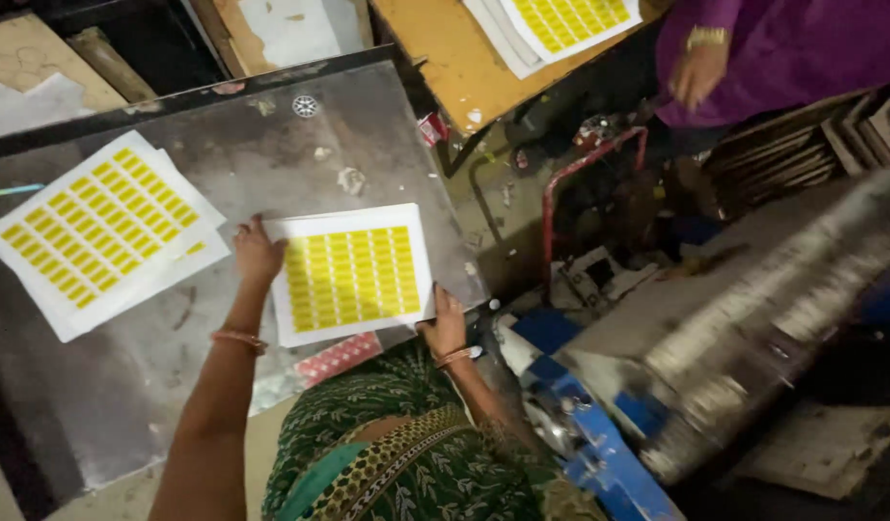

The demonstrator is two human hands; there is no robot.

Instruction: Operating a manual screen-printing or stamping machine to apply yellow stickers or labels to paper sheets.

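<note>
Two hands square a sheet of yellow labels on a worn metal table.

The left hand (257, 253) grips the white label sheet (351, 274) at its left edge, the right hand (446, 326) at its lower right corner; one loose stack (102, 230) of similar sheets lies on the scuffed grey table (271, 145).

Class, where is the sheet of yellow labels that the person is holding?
In the head view, the sheet lies centre on the metal table, between left hand and right hand.

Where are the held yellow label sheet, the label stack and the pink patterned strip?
held label sheet (351, 275), head view, yellow grid centre
label stack (99, 228), head view, top sheet centre
pink patterned strip (339, 356), head view, mid-length
</note>
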